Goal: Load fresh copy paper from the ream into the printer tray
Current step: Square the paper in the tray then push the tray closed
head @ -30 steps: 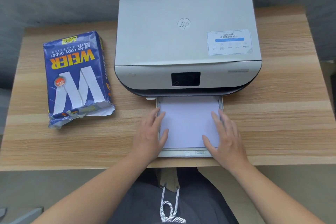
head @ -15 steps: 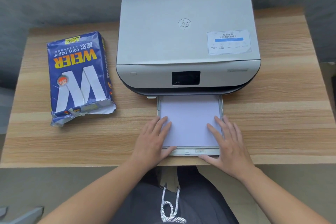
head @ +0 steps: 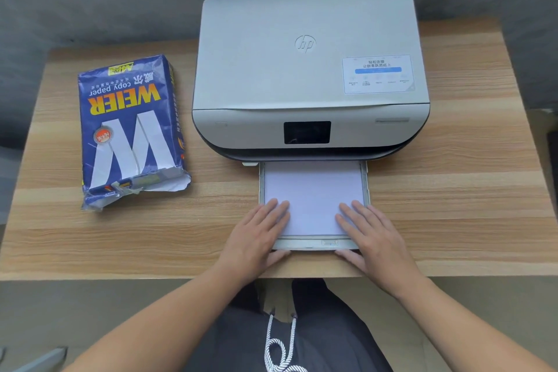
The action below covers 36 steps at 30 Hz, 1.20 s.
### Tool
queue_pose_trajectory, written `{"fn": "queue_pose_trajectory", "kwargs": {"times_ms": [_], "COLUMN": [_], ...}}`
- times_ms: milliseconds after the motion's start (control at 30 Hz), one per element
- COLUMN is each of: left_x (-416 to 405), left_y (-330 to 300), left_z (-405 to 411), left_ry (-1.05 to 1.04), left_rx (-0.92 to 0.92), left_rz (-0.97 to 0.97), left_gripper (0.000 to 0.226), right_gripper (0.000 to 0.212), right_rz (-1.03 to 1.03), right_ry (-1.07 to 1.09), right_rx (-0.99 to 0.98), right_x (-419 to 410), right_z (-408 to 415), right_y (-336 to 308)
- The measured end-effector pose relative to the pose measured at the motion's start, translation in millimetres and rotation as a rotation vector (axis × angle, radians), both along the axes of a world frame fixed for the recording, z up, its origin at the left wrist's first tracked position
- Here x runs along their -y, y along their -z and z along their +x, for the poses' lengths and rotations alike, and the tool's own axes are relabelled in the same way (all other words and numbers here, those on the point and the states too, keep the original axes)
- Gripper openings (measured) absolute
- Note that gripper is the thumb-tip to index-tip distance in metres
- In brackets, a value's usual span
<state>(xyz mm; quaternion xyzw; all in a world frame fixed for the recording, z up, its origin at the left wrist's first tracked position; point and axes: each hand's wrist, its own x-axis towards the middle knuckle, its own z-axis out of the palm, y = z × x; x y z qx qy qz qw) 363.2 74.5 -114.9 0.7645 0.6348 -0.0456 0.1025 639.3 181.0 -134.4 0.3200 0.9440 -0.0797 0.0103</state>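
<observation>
A white HP printer point(head: 302, 69) stands on the wooden table point(head: 459, 208). Its paper tray point(head: 314, 244) is pulled out toward me, with a stack of white paper point(head: 314, 196) lying flat inside. My left hand point(head: 256, 238) holds the tray's near left corner, fingers flat on the paper and thumb at the front lip. On the near right corner, my right hand point(head: 374, 238) does the same. The blue Weier copy paper ream point(head: 129, 130) lies left of the printer, its torn-open end facing me.
The table's near edge runs just below the tray front. My lap and a striped drawstring point(head: 280, 350) show under the edge. A grey wall rises behind the table.
Both hands slid from the tray's sides to its near corners, with the thumbs now at the front lip. The tray looks slightly further into the printer.
</observation>
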Motion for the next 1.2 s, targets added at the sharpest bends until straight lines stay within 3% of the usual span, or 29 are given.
{"fn": "queue_pose_trajectory", "kwargs": {"times_ms": [400, 600, 867, 1000, 1200], "left_x": [-49.3, -22.4, -18.1, -7.4, -8.2], "left_y": [1.1, -5.5, 2.3, 11.2, 13.5], "left_z": [-17.1, 4.2, 24.2, 30.5, 28.1], "left_ry": [-0.180, -0.172, -0.225, -0.234, -0.221], "left_rx": [0.150, 0.096, 0.019, 0.048, 0.032], "left_rz": [0.070, 0.073, 0.053, 0.030, -0.033], "left_gripper": [0.052, 0.066, 0.072, 0.068, 0.070], "right_gripper": [0.033, 0.017, 0.043, 0.062, 0.072], "right_rz": [0.059, 0.121, 0.087, 0.018, -0.029], "right_ry": [0.084, 0.119, 0.090, 0.061, 0.078], "right_rx": [-0.064, -0.073, -0.237, -0.061, 0.059], "right_x": [-55.2, -78.0, -39.0, -10.8, 9.8], "right_z": [-44.6, -67.9, -44.5, -27.5, -34.5], "right_y": [-5.8, -1.0, -4.1, 4.5, 12.2]}}
